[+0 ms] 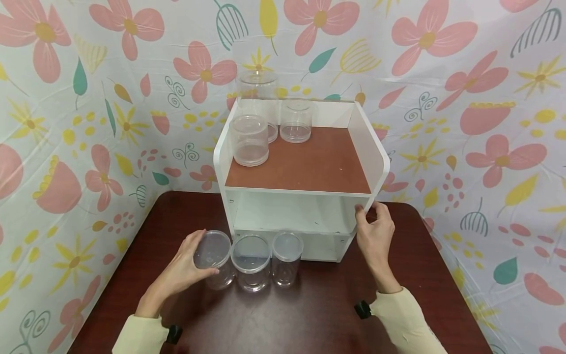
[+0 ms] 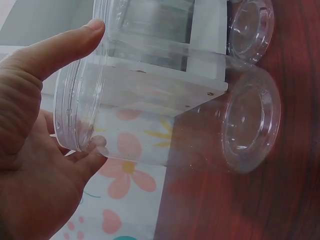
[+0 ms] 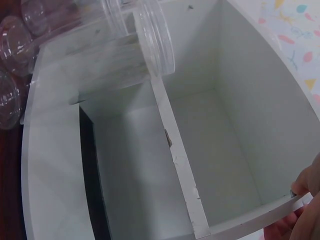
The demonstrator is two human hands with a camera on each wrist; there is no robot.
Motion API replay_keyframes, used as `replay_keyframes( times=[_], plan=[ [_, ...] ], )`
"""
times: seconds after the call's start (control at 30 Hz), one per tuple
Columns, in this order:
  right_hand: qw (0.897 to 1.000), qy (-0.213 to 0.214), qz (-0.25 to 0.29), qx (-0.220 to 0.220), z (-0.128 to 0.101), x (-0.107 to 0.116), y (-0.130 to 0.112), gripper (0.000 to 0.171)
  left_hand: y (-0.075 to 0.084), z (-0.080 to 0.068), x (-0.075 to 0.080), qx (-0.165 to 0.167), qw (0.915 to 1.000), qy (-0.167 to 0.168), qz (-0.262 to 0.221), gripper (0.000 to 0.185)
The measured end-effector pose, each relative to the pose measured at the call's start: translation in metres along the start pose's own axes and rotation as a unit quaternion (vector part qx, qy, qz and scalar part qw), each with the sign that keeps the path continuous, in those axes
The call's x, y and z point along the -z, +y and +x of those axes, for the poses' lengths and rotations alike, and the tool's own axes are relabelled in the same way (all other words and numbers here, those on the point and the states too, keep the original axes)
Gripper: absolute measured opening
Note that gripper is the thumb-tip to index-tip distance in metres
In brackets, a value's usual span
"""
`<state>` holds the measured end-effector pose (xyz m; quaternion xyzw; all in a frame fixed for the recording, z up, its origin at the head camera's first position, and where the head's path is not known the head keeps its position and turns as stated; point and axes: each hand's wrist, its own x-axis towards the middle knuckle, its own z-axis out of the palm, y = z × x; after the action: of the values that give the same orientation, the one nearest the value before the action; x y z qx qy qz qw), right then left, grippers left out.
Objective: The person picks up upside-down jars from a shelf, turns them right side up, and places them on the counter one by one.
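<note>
Three clear lidded plastic jars stand in a row at the front left of a white shelf unit (image 1: 298, 192). My left hand (image 1: 182, 265) grips the leftmost jar (image 1: 213, 251) by its lid, thumb on one side and fingers on the other. In the left wrist view, that jar (image 2: 200, 131) has its base close to the tabletop. Beside it are a wide middle jar (image 1: 251, 258) and a narrower jar (image 1: 288, 250). My right hand (image 1: 377, 235) pinches the front edge of the unit's right side panel, which also shows in the right wrist view.
On the unit's brown top (image 1: 318, 162), toward the left, stand a tall clear jar (image 1: 258, 91), a short jar (image 1: 296, 120) and a front jar (image 1: 250, 142). White compartments (image 1: 287, 214) lie below. The dark wooden table (image 1: 309, 314) meets a flower-printed cloth (image 1: 486, 147) behind.
</note>
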<state>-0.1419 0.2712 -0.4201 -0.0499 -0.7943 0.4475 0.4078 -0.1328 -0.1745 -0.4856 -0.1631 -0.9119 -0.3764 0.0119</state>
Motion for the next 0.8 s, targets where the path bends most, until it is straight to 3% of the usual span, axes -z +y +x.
replay_keyframes(
  times=[0.43,0.8],
  plan=[
    [1.000,0.006,-0.001,0.001,0.0008,-0.0006,-0.0012,0.017,0.0008,0.0017,0.0032,-0.005,0.9999,-0.008,0.009,0.112],
    [1.000,0.002,-0.003,-0.005,-0.0001,-0.0005,-0.0004,0.020,-0.0015,0.0018,0.0007,0.014,0.9997,-0.021,-0.005,0.113]
  ],
)
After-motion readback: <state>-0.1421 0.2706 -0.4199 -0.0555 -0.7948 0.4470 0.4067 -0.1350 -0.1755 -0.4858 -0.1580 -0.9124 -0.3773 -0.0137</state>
